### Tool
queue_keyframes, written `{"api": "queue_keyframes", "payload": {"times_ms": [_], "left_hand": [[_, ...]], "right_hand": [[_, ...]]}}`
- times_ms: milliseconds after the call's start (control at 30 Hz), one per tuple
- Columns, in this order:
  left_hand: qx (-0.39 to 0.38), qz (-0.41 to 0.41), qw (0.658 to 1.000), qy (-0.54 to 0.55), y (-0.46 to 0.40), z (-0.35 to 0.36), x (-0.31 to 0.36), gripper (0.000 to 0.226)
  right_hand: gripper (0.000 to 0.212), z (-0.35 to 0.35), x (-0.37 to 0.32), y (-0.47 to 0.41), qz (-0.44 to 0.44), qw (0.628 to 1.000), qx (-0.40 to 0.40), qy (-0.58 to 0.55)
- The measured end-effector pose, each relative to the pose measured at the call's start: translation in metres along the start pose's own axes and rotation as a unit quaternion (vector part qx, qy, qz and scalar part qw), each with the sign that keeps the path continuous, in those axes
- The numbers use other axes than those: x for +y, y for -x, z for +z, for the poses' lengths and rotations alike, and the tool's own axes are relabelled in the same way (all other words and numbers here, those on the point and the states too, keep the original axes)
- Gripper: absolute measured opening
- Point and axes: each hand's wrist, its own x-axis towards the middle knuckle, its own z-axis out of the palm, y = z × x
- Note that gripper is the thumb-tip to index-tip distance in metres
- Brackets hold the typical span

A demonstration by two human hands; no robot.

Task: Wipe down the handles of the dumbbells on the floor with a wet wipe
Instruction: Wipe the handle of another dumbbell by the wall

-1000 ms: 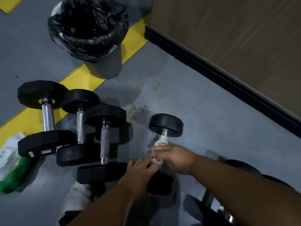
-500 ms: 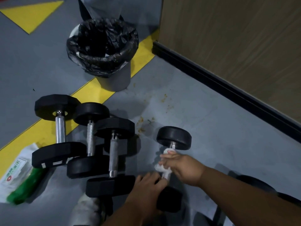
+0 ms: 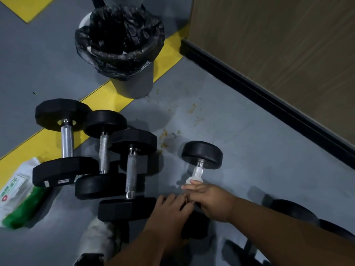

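Black dumbbells (image 3: 132,167) with knurled silver handles are sitting on grey floor (image 3: 249,150), yellow stripe (image 3: 107,95) crossing; white wipe (image 3: 196,174), green-white pack (image 3: 17,196).

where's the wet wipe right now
In the head view, right of centre, the wet wipe is wrapped around the handle of the lone dumbbell, just above the right hand gripping it.

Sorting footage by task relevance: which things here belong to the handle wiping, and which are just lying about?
In the job: right hand, wet wipe wrapped on the small dumbbell, left hand, three dumbbells waiting, wipes pack.

Lying about: bin, yellow line, wall, stains.
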Motion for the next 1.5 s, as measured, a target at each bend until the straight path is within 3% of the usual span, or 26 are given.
{"api": "queue_keyframes", "payload": {"times_ms": [100, 233, 300, 467, 600, 667, 800, 933, 1033, 1133, 1367, 1500], "left_hand": [[0.045, 0.001, 0.999, -0.010, -0.003, -0.003, 0.020, 0.086], [0.086, 0.070, 0.994, -0.016, -0.018, 0.003, 0.049, 0.038], [0.095, 0.083, 0.992, -0.024, -0.020, 0.007, 0.050, 0.031], [0.067, 0.091, 0.993, -0.015, -0.018, -0.001, 0.039, 0.036], [0.032, 0.090, 0.995, -0.014, -0.014, -0.009, 0.030, 0.038], [0.010, 0.086, 0.996, -0.017, -0.012, -0.008, 0.025, 0.046], [-0.026, 0.085, 0.996, -0.009, -0.012, -0.007, 0.014, 0.065], [-0.022, 0.092, 0.995, 0.000, -0.010, -0.011, 0.008, 0.061], [-0.005, 0.099, 0.995, 0.012, -0.008, -0.013, 0.006, 0.059], [-0.004, 0.096, 0.995, 0.018, -0.007, -0.014, 0.005, 0.060], [-0.036, 0.082, 0.995, 0.038, -0.006, -0.015, -0.002, 0.063], [-0.057, 0.038, 0.997, 0.024, -0.007, -0.030, 0.008, 0.054]], "right_hand": [[0.034, -0.020, 0.012, -0.010, 0.013, 1.000, 0.003, 0.021], [0.033, -0.032, 0.029, -0.014, 0.073, 0.996, 0.039, 0.023], [0.031, -0.012, 0.014, -0.004, 0.058, 0.997, 0.049, 0.016], [0.032, -0.008, 0.013, 0.002, 0.010, 1.000, -0.001, 0.006], [0.043, -0.019, 0.020, -0.012, 0.075, 0.996, 0.044, -0.007], [0.042, -0.016, 0.014, -0.015, 0.098, 0.994, 0.053, -0.003], [0.039, -0.003, -0.004, -0.003, 0.053, 0.998, 0.019, -0.020], [0.035, -0.011, 0.009, -0.008, 0.021, 1.000, 0.003, -0.005], [0.052, -0.023, 0.020, -0.024, 0.083, 0.995, 0.058, -0.006], [0.051, -0.012, 0.018, -0.021, 0.123, 0.990, 0.069, -0.018], [0.036, -0.004, 0.003, -0.010, 0.012, 1.000, 0.008, -0.014], [0.041, -0.020, 0.025, -0.028, 0.071, 0.995, 0.064, -0.009]]}}
